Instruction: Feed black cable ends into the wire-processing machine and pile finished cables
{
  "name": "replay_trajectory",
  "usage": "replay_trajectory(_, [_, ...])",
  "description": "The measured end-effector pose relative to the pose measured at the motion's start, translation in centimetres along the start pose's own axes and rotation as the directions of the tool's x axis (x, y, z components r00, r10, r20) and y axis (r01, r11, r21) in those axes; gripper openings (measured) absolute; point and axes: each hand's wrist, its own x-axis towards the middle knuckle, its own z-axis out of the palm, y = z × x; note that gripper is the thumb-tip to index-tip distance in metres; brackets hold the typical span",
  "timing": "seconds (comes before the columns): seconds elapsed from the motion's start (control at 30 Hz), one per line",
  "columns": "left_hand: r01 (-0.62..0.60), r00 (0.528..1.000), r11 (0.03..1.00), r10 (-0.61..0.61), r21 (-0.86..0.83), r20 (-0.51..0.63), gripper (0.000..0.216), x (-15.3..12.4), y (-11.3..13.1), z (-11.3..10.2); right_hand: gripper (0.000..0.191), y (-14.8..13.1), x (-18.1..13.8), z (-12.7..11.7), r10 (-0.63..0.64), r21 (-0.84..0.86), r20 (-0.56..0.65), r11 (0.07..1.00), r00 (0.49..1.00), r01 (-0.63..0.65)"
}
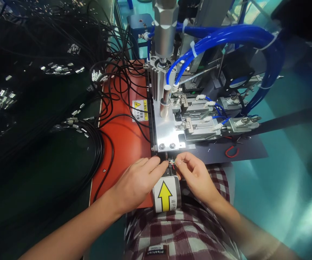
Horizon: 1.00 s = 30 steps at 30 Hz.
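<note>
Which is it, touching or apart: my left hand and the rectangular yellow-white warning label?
Apart: the head view shows smooth red panel between the left hand and label.

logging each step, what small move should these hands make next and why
Perhaps gently align the tiny red-wired part with the black fixture: the right hand appears to pinch it, and the left hand sits close opposite.
</note>
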Motion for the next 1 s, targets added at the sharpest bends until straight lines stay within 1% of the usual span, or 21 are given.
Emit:
replay_trajectory(0.07, [0.002, 1.0, 1.0, -0.002, 0.004, 0.0, 0.028, -0.05, 0.01, -0.01, 0.024, 0.15, -0.02, 0.05, -0.004, 0.01, 0.0, 1.0, 1.0, 0.004])
replay_trajectory(0.13, [0.004, 1.0, 1.0, -0.004, 0.007, 0.0, 0.029, -0.03, 0.01, 0.0, 0.024, 0.15, -0.06, 0.06, 0.04, 0.046, 0.028, 0.998, 0.999, -0.042])
replay_trajectory(0.2, [0.003, 1.0, 1.0, -0.003, 0.012, -0.003, 0.03, 0.04, -0.01, 0.01, 0.025, 0.09, -0.12, 0.06, 0.074, 0.039, 0.032, 0.996, 0.997, -0.075])
replay_trajectory(0.33, [0.0, 1.0, 1.0, 0.0, 0.025, -0.008, 0.031, 0.2, -0.06, 0.02, 0.022, 0.12, -0.15, 0.04, 0.008, -0.07, -0.061, 0.997, 0.998, -0.012])
replay_trajectory(0.37, [-0.001, 1.0, 1.0, 0.001, 0.026, -0.008, 0.031, 0.22, -0.07, 0.01, 0.021, 0.14, -0.11, 0.02, 0.008, -0.063, -0.058, 0.998, 0.998, -0.012])
replay_trajectory(0.47, [-0.005, 1.0, 0.999, 0.006, 0.033, -0.011, 0.031, 0.23, -0.08, -0.03, 0.023, 0.14, 0.04, -0.05, 0.077, 0.018, 0.023, 0.997, 0.997, -0.077])
replay_trajectory(0.5, [-0.008, 1.0, 0.999, 0.009, 0.035, -0.014, 0.031, 0.22, -0.08, -0.04, 0.025, 0.12, 0.07, -0.05, 0.089, 0.021, 0.038, 0.996, 0.995, -0.09])
replay_trajectory(0.53, [-0.009, 1.0, 0.999, 0.01, 0.034, -0.017, 0.031, 0.22, -0.08, -0.04, 0.025, 0.11, 0.08, -0.05, 0.088, 0.005, 0.032, 0.996, 0.996, -0.088])
replay_trajectory(0.6, [-0.011, 1.0, 1.0, 0.012, 0.028, -0.017, 0.031, 0.24, -0.07, -0.06, 0.025, 0.1, 0.08, 0.0, 0.057, -0.048, -0.026, 0.997, 0.998, -0.058])
replay_trajectory(0.67, [-0.01, 1.0, 1.0, 0.01, 0.021, -0.013, 0.03, 0.28, -0.06, -0.1, 0.024, 0.1, 0.08, 0.06, 0.045, -0.048, -0.058, 0.998, 0.997, -0.048])
replay_trajectory(0.7, [-0.01, 1.0, 1.0, 0.011, 0.018, -0.012, 0.03, 0.3, -0.05, -0.13, 0.024, 0.1, 0.1, 0.06, 0.064, -0.011, -0.042, 0.998, 0.997, -0.064])
replay_trajectory(0.77, [-0.009, 1.0, 1.0, 0.01, 0.015, -0.012, 0.029, 0.3, -0.04, -0.19, 0.026, 0.11, 0.17, 0.03, 0.116, 0.082, 0.033, 0.99, 0.993, -0.118])
replay_trajectory(0.83, [-0.009, 1.0, 1.0, 0.009, 0.015, -0.011, 0.029, 0.25, -0.05, -0.2, 0.028, 0.18, 0.22, -0.04, 0.134, 0.109, 0.07, 0.984, 0.989, -0.141])
replay_trajectory(0.93, [-0.007, 1.0, 1.0, 0.007, 0.013, -0.006, 0.03, 0.12, -0.09, -0.08, 0.027, 0.3, 0.21, -0.09, 0.082, -0.005, -0.003, 0.997, 0.997, -0.082])
replay_trajectory(1.0, [-0.009, 1.0, 1.0, 0.009, 0.003, -0.003, 0.029, 0.08, -0.13, 0.03, 0.023, 0.29, 0.24, -0.09, 0.062, -0.039, -0.033, 0.997, 0.998, -0.064])
